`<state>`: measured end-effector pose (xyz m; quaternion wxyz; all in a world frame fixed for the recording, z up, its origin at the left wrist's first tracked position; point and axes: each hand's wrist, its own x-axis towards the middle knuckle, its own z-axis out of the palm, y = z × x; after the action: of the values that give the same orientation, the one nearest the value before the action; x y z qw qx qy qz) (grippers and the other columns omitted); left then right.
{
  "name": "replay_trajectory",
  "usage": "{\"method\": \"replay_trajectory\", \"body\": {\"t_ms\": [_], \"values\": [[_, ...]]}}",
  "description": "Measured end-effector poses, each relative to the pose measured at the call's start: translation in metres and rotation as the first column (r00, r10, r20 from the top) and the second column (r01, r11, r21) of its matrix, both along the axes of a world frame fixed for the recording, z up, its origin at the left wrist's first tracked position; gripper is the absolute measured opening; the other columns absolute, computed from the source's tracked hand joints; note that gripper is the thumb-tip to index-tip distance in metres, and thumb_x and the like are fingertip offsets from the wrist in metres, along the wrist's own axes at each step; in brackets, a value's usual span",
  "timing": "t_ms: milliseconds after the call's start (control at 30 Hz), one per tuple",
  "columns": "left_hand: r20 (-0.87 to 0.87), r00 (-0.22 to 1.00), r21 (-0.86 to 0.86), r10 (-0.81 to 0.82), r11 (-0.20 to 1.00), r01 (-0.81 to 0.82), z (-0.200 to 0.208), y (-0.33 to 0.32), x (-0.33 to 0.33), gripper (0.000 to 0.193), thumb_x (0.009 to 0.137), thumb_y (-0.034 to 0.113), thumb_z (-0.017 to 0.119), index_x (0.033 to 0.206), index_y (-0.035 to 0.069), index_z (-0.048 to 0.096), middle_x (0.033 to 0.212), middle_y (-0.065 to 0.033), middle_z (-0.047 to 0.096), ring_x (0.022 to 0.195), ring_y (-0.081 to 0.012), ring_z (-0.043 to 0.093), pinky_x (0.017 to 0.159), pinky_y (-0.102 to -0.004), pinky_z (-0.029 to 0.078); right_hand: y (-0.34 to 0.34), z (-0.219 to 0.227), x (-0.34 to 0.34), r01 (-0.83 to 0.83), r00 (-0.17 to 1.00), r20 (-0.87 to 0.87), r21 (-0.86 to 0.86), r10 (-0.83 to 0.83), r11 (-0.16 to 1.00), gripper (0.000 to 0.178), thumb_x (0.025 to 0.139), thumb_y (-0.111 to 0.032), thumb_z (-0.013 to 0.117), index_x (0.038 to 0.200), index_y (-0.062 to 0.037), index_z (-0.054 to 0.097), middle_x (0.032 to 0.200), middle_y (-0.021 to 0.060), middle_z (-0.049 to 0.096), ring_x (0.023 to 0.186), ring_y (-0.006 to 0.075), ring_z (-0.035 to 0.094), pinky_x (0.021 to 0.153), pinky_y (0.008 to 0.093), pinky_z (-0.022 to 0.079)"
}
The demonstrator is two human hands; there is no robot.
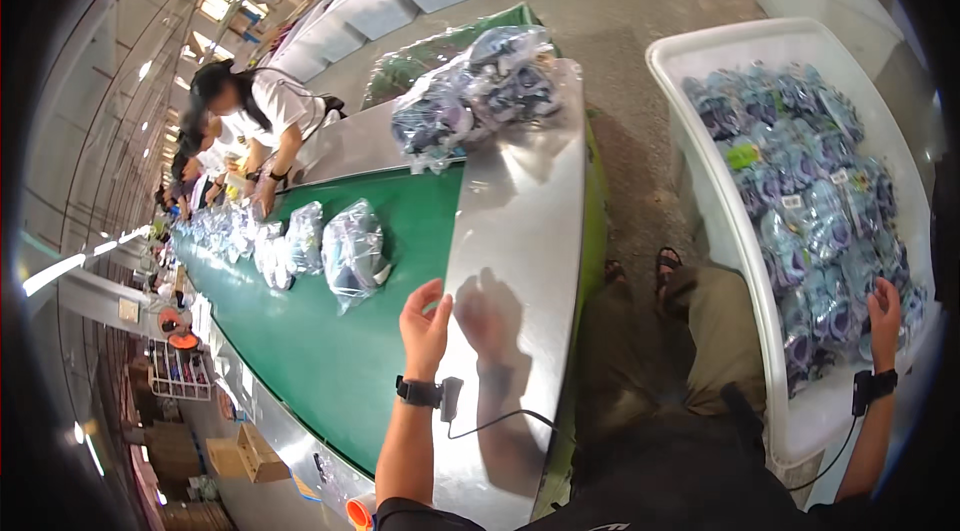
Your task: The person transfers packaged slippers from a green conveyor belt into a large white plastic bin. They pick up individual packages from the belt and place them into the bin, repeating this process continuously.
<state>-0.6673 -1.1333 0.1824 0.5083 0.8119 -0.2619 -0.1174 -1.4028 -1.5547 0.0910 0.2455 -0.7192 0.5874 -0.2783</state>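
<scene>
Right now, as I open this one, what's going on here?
A person's left hand, apparently empty, hovers by the metal ledge beside a green belt. The right hand is over a white bin of bagged bluish items; whether it touches them is unclear. Clear bags lie on the belt, and a co-worker leans over it. More bags are heaped at the belt's near end.
</scene>
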Motion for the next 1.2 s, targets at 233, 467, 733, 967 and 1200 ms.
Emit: {"method": "replay_trajectory", "body": {"t_ms": [233,467,733,967,1200], "values": [[0.161,0.9,0.029,0.404,0.91,-0.413,-0.026,0.062,0.167,0.054,0.089,0.019,0.074,0.135,-0.006,0.058,0.138,-0.0189,0.06,0.126,-0.0292,0.057,0.106,-0.0371,0.043,0.028,0.074,0.109,-0.152,0.988,-0.037,-0.043,0.151,0.987,0.042,0.096,-0.01,0.061,0.137,-0.0067,0.054,0.136,0.0068,0.056,0.122,0.0218,0.056,0.096,0.0332,0.046],[0.133,0.858,0.134,0.495,0.849,-0.511,-0.063,0.098,0.3,0.073,0.094,0.035,0.07,0.14,-0.017,0.047,0.142,-0.0304,0.055,0.129,-0.0336,0.056,0.111,-0.0393,0.04,0.048,0.12,0.194,-0.186,0.98,0.031,-0.185,0.194,0.965,0.036,0.084,-0.004,0.065,0.119,-0.0041,0.061,0.118,0.0081,0.058,0.106,0.0209,0.06,0.083,0.0327,0.049],[-0.295,0.832,0.177,0.469,0.883,-0.435,-0.084,0.106,0.261,0.042,0.09,0.031,0.074,0.107,-0.005,0.062,0.069,-0.0082,0.061,0.046,-0.0168,0.054,0.04,-0.0327,0.043,0.076,0.133,0.239,-0.342,0.932,0.032,-0.244,0.36,0.907,0.039,0.079,-0.003,0.068,0.117,-0.0026,0.06,0.11,0.0116,0.06,0.097,0.0247,0.061,0.08,0.0346,0.05],[-0.144,0.986,-0.301,0.089,0.945,-0.129,-0.032,0.058,0.082,0.074,0.081,-0.007,0.079,0.14,0.003,0.036,0.122,-0.0106,0.058,0.099,-0.0212,0.065,0.065,-0.0297,0.059,0.105,0.147,0.217,-0.286,0.928,0.142,-0.32,0.344,0.903,0.046,0.081,-0.002,0.066,0.126,-0.0025,0.058,0.108,0.0114,0.061,0.097,0.0235,0.062,0.079,0.0334,0.051],[-0.366,0.927,-0.217,-0.085,0.976,0.004,-0.005,0.128,0.047,0.039,0.101,0.02,0.057,0.135,0.002,0.053,0.129,-0.0092,0.06,0.1,-0.0184,0.062,0.086,-0.0294,0.052,0.103,0.14,0.235,-0.377,0.851,0.278,-0.265,0.445,0.888,0.043,0.084,0.001,0.064,0.127,0.0008,0.059,0.112,0.0137,0.064,0.103,0.024,0.065,0.082,0.0334,0.052]]}}
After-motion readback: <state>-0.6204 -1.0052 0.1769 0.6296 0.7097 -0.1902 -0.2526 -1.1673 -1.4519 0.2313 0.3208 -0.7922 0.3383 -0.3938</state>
